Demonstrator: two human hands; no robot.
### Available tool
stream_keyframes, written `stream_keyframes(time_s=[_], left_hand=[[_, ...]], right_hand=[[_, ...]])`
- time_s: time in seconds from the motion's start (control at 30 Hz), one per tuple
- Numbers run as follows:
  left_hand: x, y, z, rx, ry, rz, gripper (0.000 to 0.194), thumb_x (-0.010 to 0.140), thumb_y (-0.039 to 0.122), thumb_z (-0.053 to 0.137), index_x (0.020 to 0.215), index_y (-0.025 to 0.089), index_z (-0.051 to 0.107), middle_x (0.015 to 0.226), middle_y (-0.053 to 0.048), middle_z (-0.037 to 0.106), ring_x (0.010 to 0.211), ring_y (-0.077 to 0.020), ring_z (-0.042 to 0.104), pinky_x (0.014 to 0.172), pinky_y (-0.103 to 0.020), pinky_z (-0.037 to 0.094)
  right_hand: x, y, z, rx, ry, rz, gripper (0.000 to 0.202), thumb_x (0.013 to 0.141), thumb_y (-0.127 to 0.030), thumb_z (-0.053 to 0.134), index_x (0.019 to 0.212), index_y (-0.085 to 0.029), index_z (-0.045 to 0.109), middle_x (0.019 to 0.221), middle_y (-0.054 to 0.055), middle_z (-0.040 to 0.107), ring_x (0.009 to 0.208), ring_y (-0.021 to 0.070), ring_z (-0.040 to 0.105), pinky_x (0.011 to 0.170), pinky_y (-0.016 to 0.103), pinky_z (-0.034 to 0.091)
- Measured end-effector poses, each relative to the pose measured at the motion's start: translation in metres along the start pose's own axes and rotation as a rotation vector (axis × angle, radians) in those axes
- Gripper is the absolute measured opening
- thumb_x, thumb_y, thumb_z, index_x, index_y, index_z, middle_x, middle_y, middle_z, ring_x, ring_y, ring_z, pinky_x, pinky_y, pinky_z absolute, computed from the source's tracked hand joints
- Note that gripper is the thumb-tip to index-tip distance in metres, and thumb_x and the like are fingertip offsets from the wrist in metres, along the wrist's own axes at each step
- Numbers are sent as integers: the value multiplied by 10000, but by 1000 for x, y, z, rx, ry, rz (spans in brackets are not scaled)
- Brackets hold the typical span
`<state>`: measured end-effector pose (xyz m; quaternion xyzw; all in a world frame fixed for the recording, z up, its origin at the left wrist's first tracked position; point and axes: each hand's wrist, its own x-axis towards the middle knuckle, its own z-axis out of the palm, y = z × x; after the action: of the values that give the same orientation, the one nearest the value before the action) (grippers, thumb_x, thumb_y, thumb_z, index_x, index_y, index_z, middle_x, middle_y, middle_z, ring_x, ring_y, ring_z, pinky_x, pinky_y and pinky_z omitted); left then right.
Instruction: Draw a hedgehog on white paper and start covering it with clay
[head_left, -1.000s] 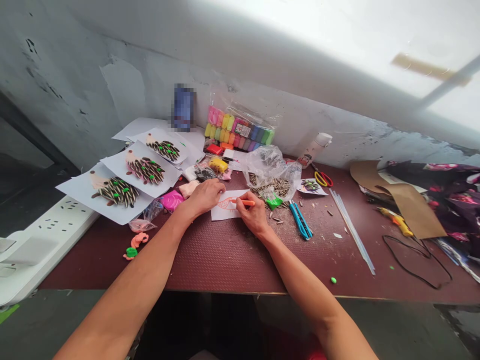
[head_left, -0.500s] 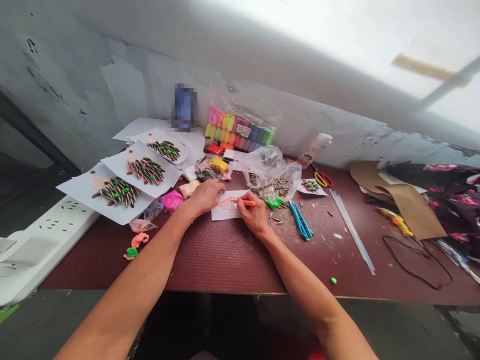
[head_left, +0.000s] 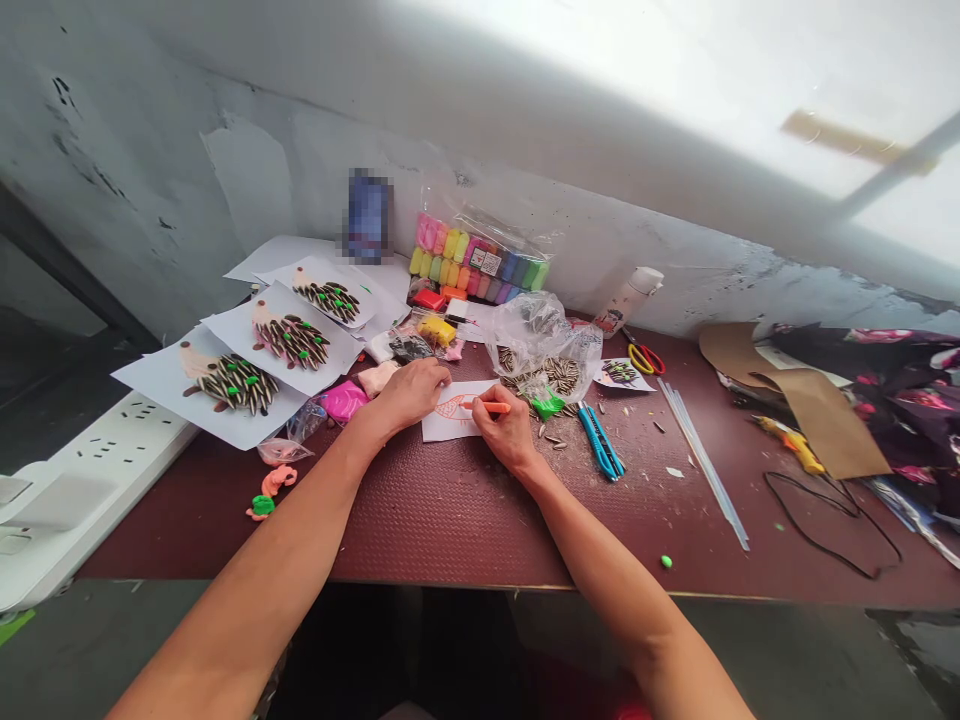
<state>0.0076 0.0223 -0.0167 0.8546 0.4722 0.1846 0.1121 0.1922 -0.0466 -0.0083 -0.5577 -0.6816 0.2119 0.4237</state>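
A small white sheet of paper (head_left: 442,427) lies on the table, bearing an orange outline drawing with a hatched body. My right hand (head_left: 506,428) is closed around an orange marker (head_left: 496,407), its tip on the drawing. At the sheet's upper left edge, my left hand (head_left: 418,390) holds the paper with its fingers bent and close together; the fingertips are partly hidden. Just right of the drawing, striped sunflower seeds (head_left: 559,375) spill from a clear plastic bag (head_left: 525,325). Pink clay (head_left: 345,402) in wrapping sits by my left wrist.
Hedgehog pictures (head_left: 296,340) made with seeds lie on sheets at left, near a white power strip (head_left: 112,470). A teal cutter (head_left: 600,442), scissors (head_left: 645,360), clear glue sticks (head_left: 705,465) and a glue gun (head_left: 795,443) lie right. Coloured clay packs (head_left: 480,260) and a bottle (head_left: 630,300) stand behind.
The marker has shifted very slightly left over the drawing and tilts a little flatter. More orange strokes show in the body. My left hand stays in place.
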Motion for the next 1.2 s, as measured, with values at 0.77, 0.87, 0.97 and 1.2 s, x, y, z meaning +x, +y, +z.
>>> stream_keyframes(time_s=[0.77, 0.87, 0.97, 1.2], left_hand=[[-1, 4, -3, 40, -25, -20, 292, 863, 95, 489, 968, 169, 752, 976, -99, 708, 954, -233, 668, 829, -305, 523], [-1, 5, -4, 40, -33, -26, 293, 867, 94, 492, 983, 165, 752, 980, -100, 707, 961, -233, 667, 832, -304, 521], [-1, 6, -5, 45, -41, -24, 289, 871, 93, 495, 989, 158, 751, 982, -104, 705, 963, -236, 666, 831, -306, 519], [0, 6, -5, 61, -50, -16, 277, 880, 103, 497, 981, 156, 750, 975, -103, 703, 957, -240, 667, 832, -311, 514]], right_hand=[[-1, -1, 1, 4, 2, -7, 220, 836, -354, 520, 656, -234, 479, 604, -27, 537, 543, 122, 468, 553, 251, 363], [-1, 0, 1, -7, 16, -3, 219, 827, -345, 516, 645, -235, 465, 597, -29, 535, 540, 119, 467, 553, 248, 360], [0, 0, 1, -16, 15, -7, 208, 816, -335, 514, 642, -234, 464, 593, -30, 536, 536, 115, 467, 550, 243, 360], [-1, 1, 2, -1, 2, -17, 207, 820, -336, 514, 647, -232, 469, 587, -33, 523, 524, 112, 449, 535, 240, 348]])
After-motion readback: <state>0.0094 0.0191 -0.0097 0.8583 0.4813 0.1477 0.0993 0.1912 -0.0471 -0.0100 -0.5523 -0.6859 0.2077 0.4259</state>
